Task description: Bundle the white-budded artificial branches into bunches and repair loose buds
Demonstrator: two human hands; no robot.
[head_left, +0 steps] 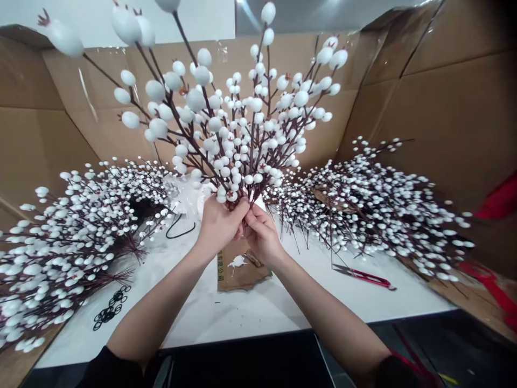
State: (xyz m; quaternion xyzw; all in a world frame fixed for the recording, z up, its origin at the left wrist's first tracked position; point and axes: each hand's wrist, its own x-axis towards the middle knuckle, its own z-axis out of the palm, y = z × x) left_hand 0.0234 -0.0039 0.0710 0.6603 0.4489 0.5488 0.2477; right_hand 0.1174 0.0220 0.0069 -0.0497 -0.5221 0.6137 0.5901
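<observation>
i have the left hand closed around the lower stems of a white-berry bunch and the right hand pinching them just beside it, though overlapping fingers make the exact grip hard to judge. below the hands the white tabletop runs to its near edge, with the left heap and right heap bounding me on either side and a cardboard wall right of them. smooth oval berries tip the thin brown twigs fanning above my hands, and a torn-edged cardboard piece lies beneath them.
</observation>
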